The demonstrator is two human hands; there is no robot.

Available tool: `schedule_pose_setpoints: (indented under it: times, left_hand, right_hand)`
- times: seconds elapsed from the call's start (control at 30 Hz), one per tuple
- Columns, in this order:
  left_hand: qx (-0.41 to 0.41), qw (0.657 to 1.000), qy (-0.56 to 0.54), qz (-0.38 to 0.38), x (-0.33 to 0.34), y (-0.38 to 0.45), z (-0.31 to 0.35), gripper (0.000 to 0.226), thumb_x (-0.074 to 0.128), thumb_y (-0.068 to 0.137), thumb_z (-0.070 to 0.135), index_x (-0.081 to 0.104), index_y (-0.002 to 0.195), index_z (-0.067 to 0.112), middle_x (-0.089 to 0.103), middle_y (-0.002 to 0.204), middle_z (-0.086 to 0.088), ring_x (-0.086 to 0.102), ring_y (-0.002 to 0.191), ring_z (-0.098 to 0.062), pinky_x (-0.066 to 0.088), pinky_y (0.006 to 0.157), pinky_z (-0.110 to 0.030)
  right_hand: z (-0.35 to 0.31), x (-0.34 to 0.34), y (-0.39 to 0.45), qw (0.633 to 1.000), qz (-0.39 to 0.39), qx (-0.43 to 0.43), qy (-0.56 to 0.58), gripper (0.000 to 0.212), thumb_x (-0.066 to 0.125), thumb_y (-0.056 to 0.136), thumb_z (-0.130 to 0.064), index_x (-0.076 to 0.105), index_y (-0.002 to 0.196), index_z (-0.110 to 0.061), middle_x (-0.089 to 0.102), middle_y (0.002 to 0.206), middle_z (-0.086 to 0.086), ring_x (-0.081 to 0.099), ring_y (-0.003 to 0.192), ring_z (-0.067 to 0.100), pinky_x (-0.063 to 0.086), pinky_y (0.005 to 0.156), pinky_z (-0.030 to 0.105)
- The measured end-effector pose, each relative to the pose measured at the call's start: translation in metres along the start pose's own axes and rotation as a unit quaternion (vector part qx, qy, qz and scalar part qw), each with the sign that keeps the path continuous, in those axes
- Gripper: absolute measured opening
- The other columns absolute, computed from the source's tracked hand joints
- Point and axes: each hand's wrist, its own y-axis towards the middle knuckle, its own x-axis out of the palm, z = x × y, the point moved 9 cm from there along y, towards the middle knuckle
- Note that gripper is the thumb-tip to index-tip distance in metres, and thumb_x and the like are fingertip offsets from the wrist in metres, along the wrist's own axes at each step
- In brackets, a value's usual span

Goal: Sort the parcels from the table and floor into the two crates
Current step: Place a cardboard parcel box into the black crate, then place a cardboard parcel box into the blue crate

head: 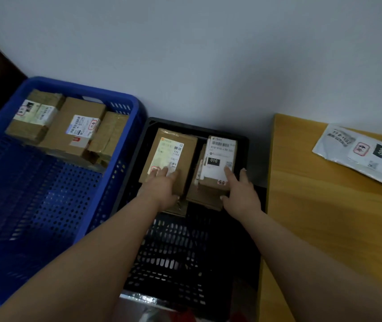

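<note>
Head view: the black crate [252,145] is the landmark. Against its far wall stand two cardboard parcels side by side: the left hand [162,187] lies with straight fingers on the left box [173,145], while the right hand [241,194] spreads wide on the white-labelled box [218,173]. Left of this crate, the blue crate [125,105] already holds three boxes [69,126]. Right of it, on the yellow table [313,205], white mailer bags [366,152] are still unsorted, so I judge the sorting partly done. The floor is hidden. Nothing blocks either crate.
</note>
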Motion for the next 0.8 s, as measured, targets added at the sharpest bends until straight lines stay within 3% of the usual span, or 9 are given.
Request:
schedule_pose_setpoints:
  times: [0.27, 0.43, 0.63, 0.8]
  left_hand:
    - [0.068, 0.996, 0.039, 0.052, -0.038, -0.076, 0.036, 0.061, 0.057, 0.095, 0.032, 0.031, 0.148, 0.018, 0.022, 0.158, -0.007, 0.014, 0.147, -0.03, 0.026, 0.115, -0.045]
    - [0.13, 0.981, 0.099, 0.103, -0.077, -0.143, 0.072, 0.053, 0.055, 0.094, 0.029, 0.038, 0.143, 0.017, 0.043, 0.142, -0.009, 0.035, 0.134, -0.029, 0.041, 0.104, -0.047]
    - [0.255, 0.938, 0.168, 0.165, -0.123, -0.222, 0.169, 0.039, 0.049, 0.096, 0.028, 0.049, 0.133, 0.014, 0.049, 0.132, -0.011, 0.046, 0.123, -0.03, 0.046, 0.093, -0.044]
    - [0.34, 0.889, 0.228, 0.204, -0.14, -0.285, 0.265, 0.031, 0.044, 0.097, 0.025, 0.055, 0.125, 0.017, 0.057, 0.122, -0.007, 0.056, 0.111, -0.027, 0.045, 0.077, -0.035]
  right_hand:
    - [-0.005, -0.028, -0.091, 0.999, 0.029, 0.018, 0.008, 0.074, 0.053, 0.097, -0.028, 0.009, 0.155, -0.02, 0.009, 0.16, 0.017, 0.016, 0.146, 0.034, 0.023, 0.118, 0.041]
    - [-0.014, -0.074, -0.168, 0.996, 0.087, 0.037, -0.003, 0.067, 0.051, 0.098, -0.028, 0.016, 0.153, -0.016, 0.022, 0.155, 0.013, 0.027, 0.138, 0.032, 0.028, 0.111, 0.039]
    - [-0.008, -0.147, -0.255, 0.981, 0.182, 0.051, -0.039, 0.049, 0.051, 0.097, -0.027, 0.038, 0.142, -0.011, 0.041, 0.143, 0.013, 0.035, 0.133, 0.031, 0.035, 0.105, 0.04]
    - [0.031, -0.21, -0.322, 0.958, 0.255, 0.102, -0.087, 0.037, 0.049, 0.095, -0.026, 0.05, 0.13, -0.011, 0.054, 0.127, 0.012, 0.041, 0.122, 0.032, 0.041, 0.092, 0.039]
